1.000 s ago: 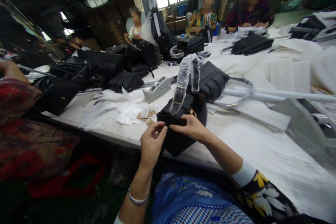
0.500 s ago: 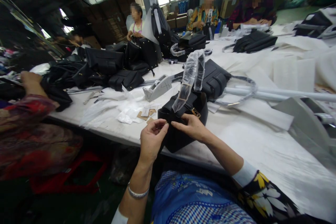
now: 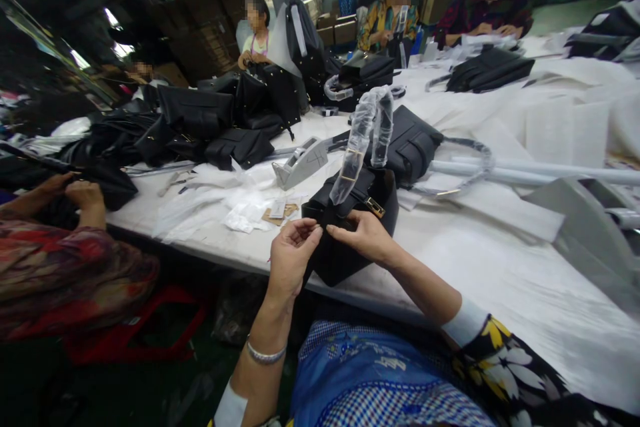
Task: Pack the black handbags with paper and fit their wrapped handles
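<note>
A black handbag [image 3: 345,265] with a gold clasp [image 3: 375,207] stands at the table's front edge. Its handle [image 3: 356,147] is wrapped in clear plastic and arches upward. My left hand [image 3: 294,247] is at the bag's left side, thumb and fingertips pinched together; whatever lies between them is too small to make out. From the right, my right hand [image 3: 364,235] grips the bag just below the clasp, its thumb in front and its other fingers partly hidden. The two thumbs are close together but apart.
Behind the handbag lies another black bag [image 3: 407,143]. A grey tape dispenser [image 3: 303,163] and white wrapping scraps [image 3: 220,203] are left of it; a larger grey dispenser [image 3: 590,233] stands right. Black bags [image 3: 197,113] are piled at back left. A co-worker's hands [image 3: 83,195] are at far left.
My hands stay at nearly the same place on the handbag, with only small finger shifts. At far left, the co-worker's raised arm has come down, and both hands now show at a black bag.
</note>
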`<state>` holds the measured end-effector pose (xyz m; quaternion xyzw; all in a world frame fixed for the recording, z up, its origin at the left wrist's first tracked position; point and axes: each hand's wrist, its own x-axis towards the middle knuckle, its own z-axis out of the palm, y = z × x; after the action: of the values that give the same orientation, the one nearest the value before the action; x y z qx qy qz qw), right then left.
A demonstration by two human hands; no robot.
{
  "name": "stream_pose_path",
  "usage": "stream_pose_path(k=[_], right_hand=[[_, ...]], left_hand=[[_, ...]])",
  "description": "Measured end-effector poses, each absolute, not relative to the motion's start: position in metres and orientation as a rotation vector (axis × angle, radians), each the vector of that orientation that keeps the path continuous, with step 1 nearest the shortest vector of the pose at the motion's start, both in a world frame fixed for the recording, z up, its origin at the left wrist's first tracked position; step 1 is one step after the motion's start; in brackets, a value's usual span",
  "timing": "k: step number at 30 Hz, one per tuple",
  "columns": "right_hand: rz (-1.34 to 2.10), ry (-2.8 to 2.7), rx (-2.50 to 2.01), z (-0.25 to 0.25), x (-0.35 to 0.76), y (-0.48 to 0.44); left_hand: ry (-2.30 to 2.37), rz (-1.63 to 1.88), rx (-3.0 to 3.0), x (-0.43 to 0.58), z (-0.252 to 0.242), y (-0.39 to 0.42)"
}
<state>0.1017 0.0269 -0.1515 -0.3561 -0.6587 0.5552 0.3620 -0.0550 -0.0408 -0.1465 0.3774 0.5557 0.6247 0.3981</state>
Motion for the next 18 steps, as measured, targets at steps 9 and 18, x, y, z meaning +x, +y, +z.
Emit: stream_pose_path(k=[9,18], right_hand=[[1.455,-1.62,-0.93,-0.15,0.092,0.029],[1.496,-1.597,-0.977,-0.152,0.096,0.025]], left_hand=[[1.392,1.534,0.963,-0.06,-0.149,-0.033],[1.308,1.513,0.986,-0.068,-0.149,-0.028]])
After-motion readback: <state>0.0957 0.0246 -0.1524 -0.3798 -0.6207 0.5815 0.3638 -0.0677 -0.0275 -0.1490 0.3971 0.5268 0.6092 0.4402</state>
